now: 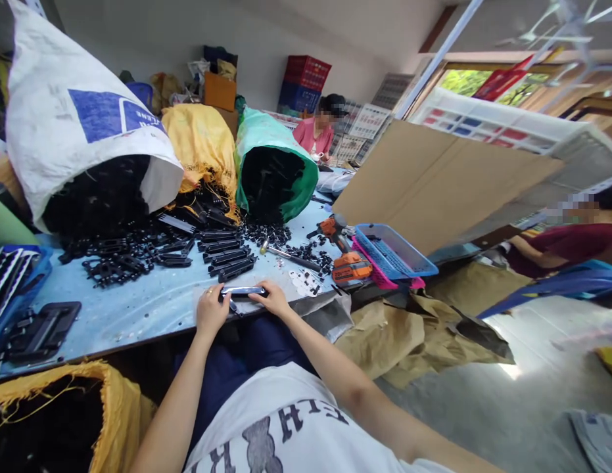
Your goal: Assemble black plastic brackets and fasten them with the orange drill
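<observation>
Since the black bar [244, 292] is held at the near edge of the desk [113, 315], a loosened pinch could drop it into the lap [266, 343]. Left hand [213, 309] closed on one end, right hand [272, 299] on the other. Hammer [296, 259] beyond, beside loose small parts [266, 233]; a careless reach might scatter them.

White shirt [286, 394], dark lettering [290, 420], grey bear-shaped print [261, 447], navy trousers [266, 341], bare forearms [180, 394]
</observation>
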{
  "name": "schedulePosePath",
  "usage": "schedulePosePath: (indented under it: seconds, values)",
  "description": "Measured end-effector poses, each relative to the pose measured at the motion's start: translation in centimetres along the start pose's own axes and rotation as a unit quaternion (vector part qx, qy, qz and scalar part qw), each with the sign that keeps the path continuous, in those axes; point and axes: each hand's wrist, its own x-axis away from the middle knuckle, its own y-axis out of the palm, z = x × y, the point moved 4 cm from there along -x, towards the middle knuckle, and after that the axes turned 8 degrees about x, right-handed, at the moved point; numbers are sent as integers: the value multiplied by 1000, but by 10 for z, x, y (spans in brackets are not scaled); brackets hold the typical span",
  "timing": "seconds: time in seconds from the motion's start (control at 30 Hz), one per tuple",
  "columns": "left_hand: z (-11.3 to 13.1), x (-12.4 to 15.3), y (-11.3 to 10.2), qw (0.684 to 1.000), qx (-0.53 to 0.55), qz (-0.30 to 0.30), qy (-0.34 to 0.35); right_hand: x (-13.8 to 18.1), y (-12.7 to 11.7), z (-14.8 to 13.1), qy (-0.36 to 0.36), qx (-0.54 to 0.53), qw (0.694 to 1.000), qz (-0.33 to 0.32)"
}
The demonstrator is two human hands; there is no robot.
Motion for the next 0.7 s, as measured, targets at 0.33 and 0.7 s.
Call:
schedulePosePath:
  seconds: [0.33,0.7]
  values:
    - [5,-3,0,1000,-7,-15,-16,-1,-1,-4,26,34,999,-2]
    - [4,-10,2,999,-13,-27,-21,1,-2,1,64,23,997,31]
